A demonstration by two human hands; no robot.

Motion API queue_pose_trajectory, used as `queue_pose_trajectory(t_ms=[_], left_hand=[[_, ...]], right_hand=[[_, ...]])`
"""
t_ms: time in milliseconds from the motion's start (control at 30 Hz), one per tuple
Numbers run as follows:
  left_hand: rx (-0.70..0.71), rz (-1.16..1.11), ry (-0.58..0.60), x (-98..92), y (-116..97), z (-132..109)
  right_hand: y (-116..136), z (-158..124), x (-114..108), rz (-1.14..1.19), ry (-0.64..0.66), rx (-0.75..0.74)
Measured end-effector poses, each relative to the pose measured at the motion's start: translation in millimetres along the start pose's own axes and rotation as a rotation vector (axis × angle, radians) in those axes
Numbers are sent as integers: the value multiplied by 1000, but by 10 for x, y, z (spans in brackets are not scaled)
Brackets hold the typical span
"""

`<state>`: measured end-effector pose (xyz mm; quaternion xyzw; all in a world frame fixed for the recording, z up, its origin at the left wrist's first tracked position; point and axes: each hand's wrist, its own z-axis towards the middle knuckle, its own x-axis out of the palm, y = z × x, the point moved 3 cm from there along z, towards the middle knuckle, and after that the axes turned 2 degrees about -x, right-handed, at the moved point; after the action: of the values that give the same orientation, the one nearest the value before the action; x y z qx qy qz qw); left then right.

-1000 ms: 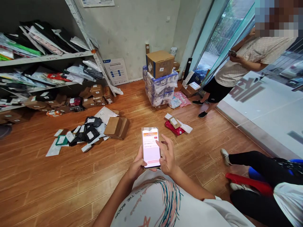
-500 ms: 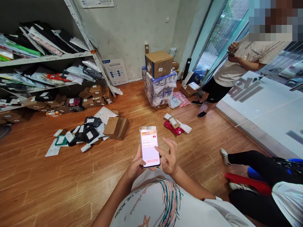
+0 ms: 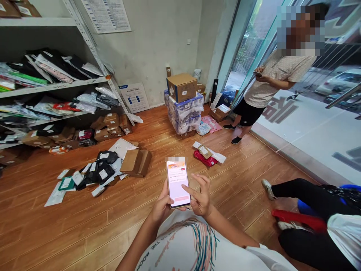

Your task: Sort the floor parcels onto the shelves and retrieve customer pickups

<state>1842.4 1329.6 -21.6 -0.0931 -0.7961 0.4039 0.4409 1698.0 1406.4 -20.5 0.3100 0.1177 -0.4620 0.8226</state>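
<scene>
A smartphone with a lit white and pink screen is held upright in front of my shirt. My left hand is wrapped round its lower left side, the thumb at the bottom corner of the screen. On the phone's right, my right hand has its fingers apart, with the index fingertip at the middle of the screen; whether it touches the glass I cannot tell. Beyond the phone, a red parcel lies on the wooden floor under a small brown packet.
Bagged parcels fill the shelves at left. Parcels and a brown box lie on the floor. Wrapped packs are stacked by the wall. A person stands by the glass; another person's legs stretch in from the right.
My view has tilted up a little, so the room sits lower in the picture. My right index finger has shifted slightly left over the screen. The standing person still holds a small device.
</scene>
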Motion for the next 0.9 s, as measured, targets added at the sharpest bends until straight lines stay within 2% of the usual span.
queue_pose_trajectory(t_ms=[433,567,733,900], left_hand=[[-8,4,29,51,69,-63],[4,22,44,62,74,-81],[-33,129,51,52,107,-75],[-114,224,97,33,212,-69]], right_hand=[[68,-77,-76,1,-10,-5],[76,-97,-76,29,-11,39],[104,65,-77,26,105,167],[136,267,-98,-58,183,208]])
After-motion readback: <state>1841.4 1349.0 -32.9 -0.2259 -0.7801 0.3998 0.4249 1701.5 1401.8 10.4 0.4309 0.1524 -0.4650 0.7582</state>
